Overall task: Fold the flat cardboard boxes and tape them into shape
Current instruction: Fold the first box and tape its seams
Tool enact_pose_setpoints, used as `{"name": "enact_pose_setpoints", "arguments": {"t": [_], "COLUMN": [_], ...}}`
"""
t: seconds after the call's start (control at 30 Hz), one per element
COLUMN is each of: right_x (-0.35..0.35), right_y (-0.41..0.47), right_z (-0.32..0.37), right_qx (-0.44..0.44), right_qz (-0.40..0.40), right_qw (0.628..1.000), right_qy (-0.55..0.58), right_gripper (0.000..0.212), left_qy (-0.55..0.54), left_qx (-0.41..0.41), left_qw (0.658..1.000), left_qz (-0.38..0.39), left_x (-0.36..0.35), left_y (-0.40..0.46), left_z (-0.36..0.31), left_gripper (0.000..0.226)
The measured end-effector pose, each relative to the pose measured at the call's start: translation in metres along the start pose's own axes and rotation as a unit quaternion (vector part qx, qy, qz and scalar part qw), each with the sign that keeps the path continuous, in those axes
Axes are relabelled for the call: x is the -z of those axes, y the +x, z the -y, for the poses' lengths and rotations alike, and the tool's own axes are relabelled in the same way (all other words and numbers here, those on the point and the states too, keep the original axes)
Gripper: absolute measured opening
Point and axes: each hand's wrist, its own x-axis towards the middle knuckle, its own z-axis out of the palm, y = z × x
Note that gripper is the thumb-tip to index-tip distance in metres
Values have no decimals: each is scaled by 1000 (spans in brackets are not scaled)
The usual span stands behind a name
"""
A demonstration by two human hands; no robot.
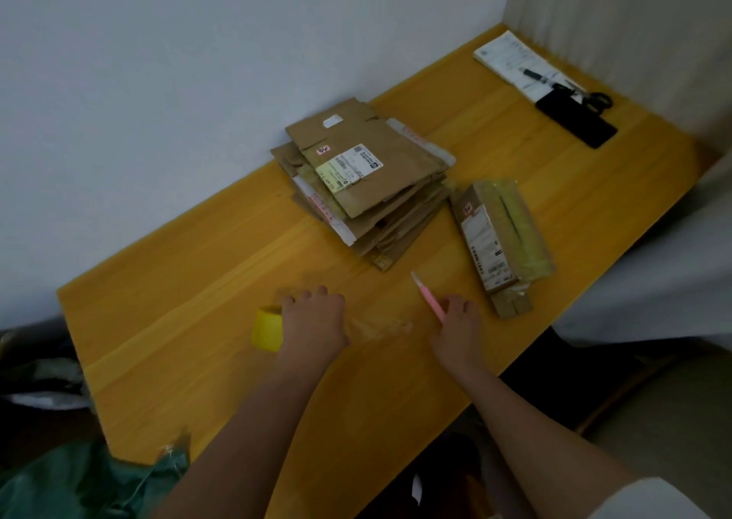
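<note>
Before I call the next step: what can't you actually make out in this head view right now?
- Roll of yellow tape: the left hand covers its right side; the free end is hidden.
- Pink knife: the right hand hides its lower end; blade state is too small to tell.
- Stack of flat boxes: count unclear, lower ones are covered.
- Labels: print is too small and blurred.

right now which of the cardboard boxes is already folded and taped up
The lone box right of the flattened stack, nearest the right hand. It stands as a closed shape wrapped in yellowish tape; the stacked ones lie flat.
</note>
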Motion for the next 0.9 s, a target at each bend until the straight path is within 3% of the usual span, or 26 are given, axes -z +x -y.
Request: {"name": "enact_pose_setpoints", "arguments": {"t": [0.17,0.3,0.37,0.47,0.63,0.8,0.9], "right_x": [24,56,71,95,119,133,136], "right_y": [-2,-2,2,14,48,62,60], "right_z": [-3,-16,-27,-49,-83,-96,-95], "right_qx": [81,125,109,61,68,80,73], "right_qz": [-46,-194,-270,-322,-244,-108,-66], "right_qw": [996,971,953,935,948,957,953], "right_qy": [6,53,79,137,194,257,286], "right_gripper": [38,29,34,37,38,28,28], "left_qy": [10,-5,-27,-124,-431,-583,-581], "left_qx": [-51,-86,-107,-150,-137,-43,23], "left_qw": [999,996,993,980,892,811,811], "left_qz": [-12,-34,-41,-37,-1,-17,-63], "left_x": [16,32,36,37,34,35,27], "left_y": [7,15,19,26,43,52,59], "left_z": [-26,-52,-68,-95,-155,-212,-228], "left_gripper": [40,35,34,30,34,42,42]}}
